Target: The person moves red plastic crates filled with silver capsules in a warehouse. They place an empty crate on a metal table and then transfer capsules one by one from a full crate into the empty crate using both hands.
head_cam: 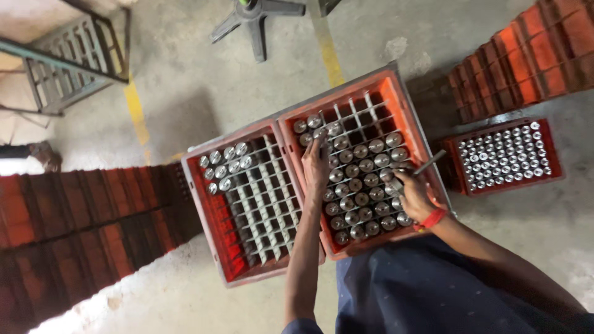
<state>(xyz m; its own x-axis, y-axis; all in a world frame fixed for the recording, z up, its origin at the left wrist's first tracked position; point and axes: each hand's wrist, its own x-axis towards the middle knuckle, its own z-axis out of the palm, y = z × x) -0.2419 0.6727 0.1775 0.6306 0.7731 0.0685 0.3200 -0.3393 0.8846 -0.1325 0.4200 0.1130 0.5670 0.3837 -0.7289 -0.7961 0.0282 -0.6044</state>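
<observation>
Left hand (315, 166) pinched a shiny metal cylinder (320, 133) at 12 o'clock in the orange crate (416, 130). Right hand (413, 196) closed around a thin metal rod (429, 162) at the crate's 3 o'clock edge. Fingertips partly hidden; cylinders were small and blurred.

A concrete floor (204, 74) with yellow painted lines (135, 108) runs under everything. Stacks of empty red crates (80, 216) stand at the left and more (526, 59) at the upper right. A small red crate (504, 156) full of metal cylinders sits beside them. A grey metal rack (68, 65) and a black star-shaped base (257, 18) stand at the top.
</observation>
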